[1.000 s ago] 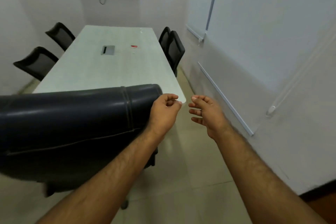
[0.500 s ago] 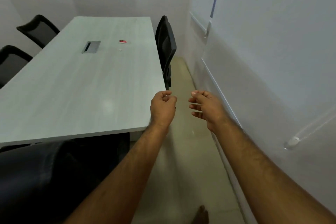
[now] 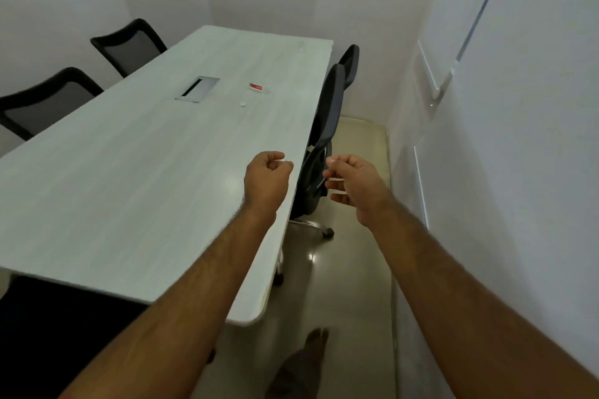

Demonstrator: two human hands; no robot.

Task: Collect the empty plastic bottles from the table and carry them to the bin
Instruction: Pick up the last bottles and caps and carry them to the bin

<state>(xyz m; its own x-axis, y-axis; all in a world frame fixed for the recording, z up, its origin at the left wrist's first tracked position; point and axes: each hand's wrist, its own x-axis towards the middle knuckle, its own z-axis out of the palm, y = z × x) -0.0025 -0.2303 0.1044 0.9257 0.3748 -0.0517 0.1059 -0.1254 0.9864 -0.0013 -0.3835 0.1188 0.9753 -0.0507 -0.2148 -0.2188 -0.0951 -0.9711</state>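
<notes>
While both arms reach forward, the left hand (image 3: pixel 266 179) is curled into an empty fist over the table (image 3: pixel 136 178) near its right edge, and the right hand (image 3: pixel 355 185), fingers loosely bent, grips nothing. A clear plastic bottle (image 3: pixel 259 87) with a red label lies on its side far up the table, long axis running left to right; which end the neck is on is too small to tell

**One bottle on the table**

A small clear plastic bottle (image 3: pixel 259 87) with a red label lies on its side on the pale table (image 3: pixel 136 172), towards the far end near the right edge. Its white cap (image 3: pixel 242 104) lies apart, just nearer the camera.
</notes>
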